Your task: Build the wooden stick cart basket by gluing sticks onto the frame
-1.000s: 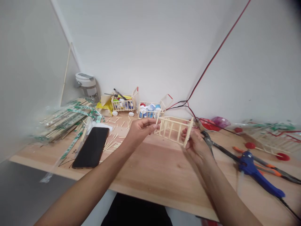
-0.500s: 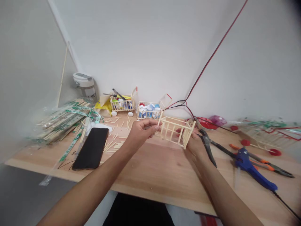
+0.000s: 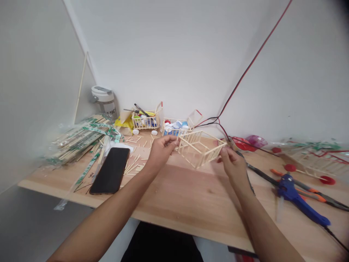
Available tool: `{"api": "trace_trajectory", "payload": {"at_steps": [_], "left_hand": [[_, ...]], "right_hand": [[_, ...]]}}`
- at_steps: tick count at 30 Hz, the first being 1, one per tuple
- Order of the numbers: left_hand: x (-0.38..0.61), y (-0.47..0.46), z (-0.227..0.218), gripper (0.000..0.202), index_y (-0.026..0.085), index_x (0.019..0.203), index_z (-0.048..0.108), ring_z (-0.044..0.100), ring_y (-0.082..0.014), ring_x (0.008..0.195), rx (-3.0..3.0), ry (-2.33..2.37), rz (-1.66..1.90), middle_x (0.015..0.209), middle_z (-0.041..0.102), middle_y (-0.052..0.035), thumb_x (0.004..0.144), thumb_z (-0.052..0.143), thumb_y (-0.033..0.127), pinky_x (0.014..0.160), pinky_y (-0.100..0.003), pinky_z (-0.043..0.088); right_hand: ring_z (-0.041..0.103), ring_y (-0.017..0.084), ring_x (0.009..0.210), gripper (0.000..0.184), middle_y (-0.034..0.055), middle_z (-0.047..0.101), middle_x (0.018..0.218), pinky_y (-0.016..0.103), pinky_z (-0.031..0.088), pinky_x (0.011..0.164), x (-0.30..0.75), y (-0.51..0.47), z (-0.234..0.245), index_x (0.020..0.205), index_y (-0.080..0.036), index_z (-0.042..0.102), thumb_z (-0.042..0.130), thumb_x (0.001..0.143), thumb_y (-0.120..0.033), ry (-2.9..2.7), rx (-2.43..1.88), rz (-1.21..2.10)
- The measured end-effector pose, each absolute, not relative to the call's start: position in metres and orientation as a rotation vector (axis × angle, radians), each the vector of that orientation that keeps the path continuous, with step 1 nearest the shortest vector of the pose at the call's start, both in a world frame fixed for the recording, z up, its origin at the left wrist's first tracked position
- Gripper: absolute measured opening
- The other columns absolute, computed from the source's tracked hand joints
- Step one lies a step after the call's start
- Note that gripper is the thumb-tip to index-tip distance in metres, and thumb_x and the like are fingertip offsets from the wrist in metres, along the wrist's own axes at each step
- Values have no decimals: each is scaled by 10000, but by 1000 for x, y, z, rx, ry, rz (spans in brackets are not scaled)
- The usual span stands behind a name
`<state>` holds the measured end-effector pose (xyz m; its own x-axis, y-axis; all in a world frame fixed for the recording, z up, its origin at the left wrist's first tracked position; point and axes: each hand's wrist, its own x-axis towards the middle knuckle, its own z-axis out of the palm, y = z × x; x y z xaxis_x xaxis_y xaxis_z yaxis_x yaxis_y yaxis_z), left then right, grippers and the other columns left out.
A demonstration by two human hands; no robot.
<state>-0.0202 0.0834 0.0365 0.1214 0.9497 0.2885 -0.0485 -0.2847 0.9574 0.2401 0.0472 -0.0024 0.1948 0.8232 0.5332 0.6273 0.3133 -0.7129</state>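
1. I am recording the stick frame (image 3: 209,158), an open box of thin pale sticks, as hanging between both hands at mid-view, over the worktop (image 3: 188,203). It is appearing raised, but I am not able to read the gap beneath it.
2. I am finding the left hand (image 3: 162,150) pinching the frame's left corner, its grip pressed between thumb and fingertips.
3. I am finding the right hand (image 3: 236,164) pinching the right corner, thumb and forefinger foremost; its remaining fingers are partly hidden.
4. Governing relation: the frame is lying to the right of the left grip and to the left of the right grip. Its widest visible span is running corner to corner between them, another corner pointing toward the wearer. Foreshortening is leaving its long axis uncertain. Neither hand is nearer; both are touching.
5. Beyond the frame, I am noting a pen cart (image 3: 146,127) and a caps cart (image 3: 188,128) standing near the wall.
6. Leftward, short sticks (image 3: 131,169) are lying scattered beside a flat phone (image 3: 110,171); bagged sticks (image 3: 77,140) are resting farther out.
7. Rightward, a blue glue gun (image 3: 297,202) is lying well apart from the right hand, near orange-handled pliers (image 3: 313,194).
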Motion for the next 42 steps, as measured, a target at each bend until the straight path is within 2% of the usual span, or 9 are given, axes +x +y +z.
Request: {"api": "trace_trajectory", "payload": {"at_steps": [8, 15, 19, 22, 24, 28, 33, 38, 42], "left_hand": [[-23, 102, 20, 172, 141, 798, 656, 527, -89, 539, 1371, 934, 1312, 643, 581, 19, 734, 662, 300, 544, -211, 441], [-23, 107, 12, 233, 149, 815, 655, 542, -98, 623, 1340, 846, 1271, 720, 623, 3, 745, 687, 369, 606, -209, 442], [-22, 108, 11, 224, 148, 848, 666, 511, -90, 610, 1315, 798, 1263, 734, 630, -2, 766, 678, 355, 571, -196, 377], [-21, 109, 8, 235, 150, 873, 670, 501, -93, 604, 1300, 772, 1238, 732, 628, 0, 738, 701, 339, 555, -197, 356], [-20, 109, 7, 241, 146, 874, 673, 505, -96, 609, 1290, 755, 1215, 718, 619, 2, 713, 718, 319, 556, -197, 356], [-19, 105, 9, 245, 130, 871, 685, 505, -89, 591, 1288, 735, 1151, 712, 621, -7, 711, 712, 313, 541, -193, 339], [-17, 101, 10, 297, 123, 890, 712, 516, -81, 591, 1315, 724, 1092, 789, 679, -40, 688, 741, 339, 537, -187, 346], [-15, 106, 3, 346, 142, 974, 732, 625, -145, 750, 1263, 753, 1129, 890, 718, -82, 698, 753, 349, 607, -214, 441], [-18, 110, 6, 406, 165, 1063, 693, 635, -127, 744, 1164, 833, 1230, 987, 715, -74, 698, 768, 327, 654, -240, 496]], "right_hand": [[573, 159, 707, 453, 20, 601, 684, 300, 440, 721, 245, 36, 18, 595, -206, 541, 438, 971, -436, -1742, -1184, 303], [618, 177, 717, 441, 63, 655, 790, 322, 512, 700, 236, 33, 10, 665, -210, 590, 432, 957, -500, -1504, -1057, 623], [566, 132, 545, 296, -17, 570, 643, 261, 491, 531, 224, 35, 15, 902, -231, 595, 583, 868, -525, -1296, -1136, 759], [544, 119, 487, 453, -52, 552, 594, 245, 473, 502, 222, 35, 20, 1182, -231, 559, 613, 842, -525, -1311, -1216, 840], [555, 116, 491, 493, -40, 573, 604, 249, 473, 525, 224, 36, 20, 1226, -202, 571, 596, 852, -521, -1400, -1249, 871], [545, 121, 502, 386, -13, 579, 588, 248, 435, 509, 229, 37, 17, 1045, -175, 685, 567, 867, -496, -1557, -1318, 730], [621, 164, 768, 260, 38, 681, 805, 280, 466, 696, 235, 36, 18, 838, -207, 725, 557, 893, -398, -1725, -1291, 265], [512, 119, 558, 279, -2, 589, 609, 257, 407, 575, 238, 35, 17, 792, -193, 693, 528, 913, -384, -1708, -1315, 306], [484, 110, 519, 305, -26, 529, 526, 248, 389, 561, 236, 34, 20, 733, -193, 657, 544, 904, -419, -1646, -1368, 331]]}}
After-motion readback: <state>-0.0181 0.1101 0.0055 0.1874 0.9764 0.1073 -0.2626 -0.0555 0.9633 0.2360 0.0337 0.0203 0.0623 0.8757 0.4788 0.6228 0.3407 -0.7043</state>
